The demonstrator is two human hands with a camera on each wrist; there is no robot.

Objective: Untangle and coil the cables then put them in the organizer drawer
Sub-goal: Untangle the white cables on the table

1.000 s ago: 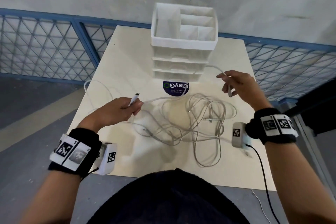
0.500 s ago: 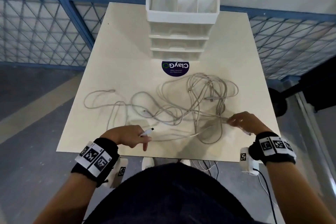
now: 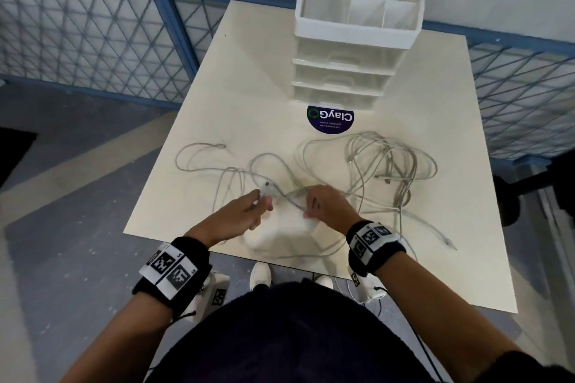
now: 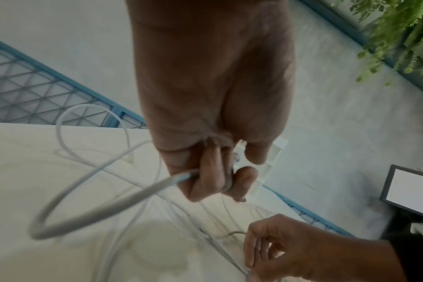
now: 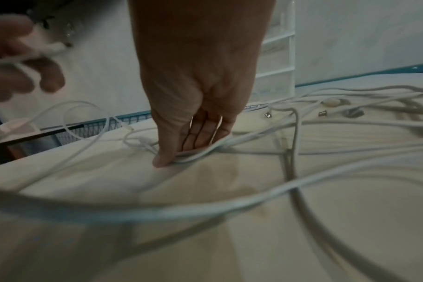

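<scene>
Just inside the near edge of the table (image 3: pixel 236 78), the two hands work close together over the cables (image 3: pixel 382 171). The left hand (image 3: pixel 245 214) has its fingers curled round one white cable (image 4: pixel 104 206), pinching it near its end, so that the plug (image 3: pixel 267 186) sticks out past the fingertips toward the far side. From that grip the cable swings out in a wide loop to the left. The right hand (image 3: pixel 326 205) sits just to the right, thumb and fingers closed on a strand (image 5: pixel 205 150) pressed low against the tabletop.

Everything else lies as a loose, pale tangle: thin white and greyish leads crossing one another, densest to the right of the right hand, with several small metal connectors showing among the loops. One long strand trails left, another runs off toward the near right corner. At the far edge stands the white organizer (image 3: pixel 357 28), its three drawers closed, with a round purple sticker (image 3: pixel 330 119) just in front.
</scene>
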